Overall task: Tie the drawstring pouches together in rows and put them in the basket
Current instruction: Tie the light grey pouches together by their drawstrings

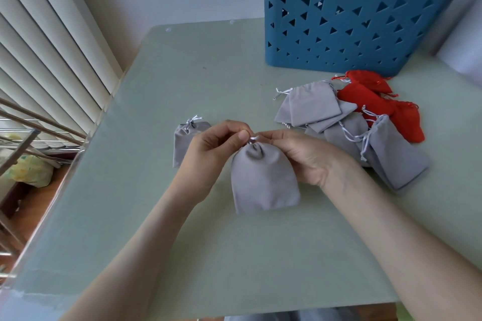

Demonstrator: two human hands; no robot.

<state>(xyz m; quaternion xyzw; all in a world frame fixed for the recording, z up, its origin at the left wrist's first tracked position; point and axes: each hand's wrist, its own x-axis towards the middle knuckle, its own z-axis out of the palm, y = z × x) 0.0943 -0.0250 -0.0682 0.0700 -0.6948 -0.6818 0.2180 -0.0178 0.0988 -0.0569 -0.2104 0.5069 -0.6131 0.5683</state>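
Here the left hand and right hand pinch the cinched grey pouch's white drawstring.

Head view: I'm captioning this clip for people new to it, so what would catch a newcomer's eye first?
At the centre, the left hand and right hand pinch the white drawstring at the cinched neck of a grey pouch. Behind to the right stands a blue basket with triangular holes, and before it a heap of grey pouches and bright red pouches lies on the pale green table.
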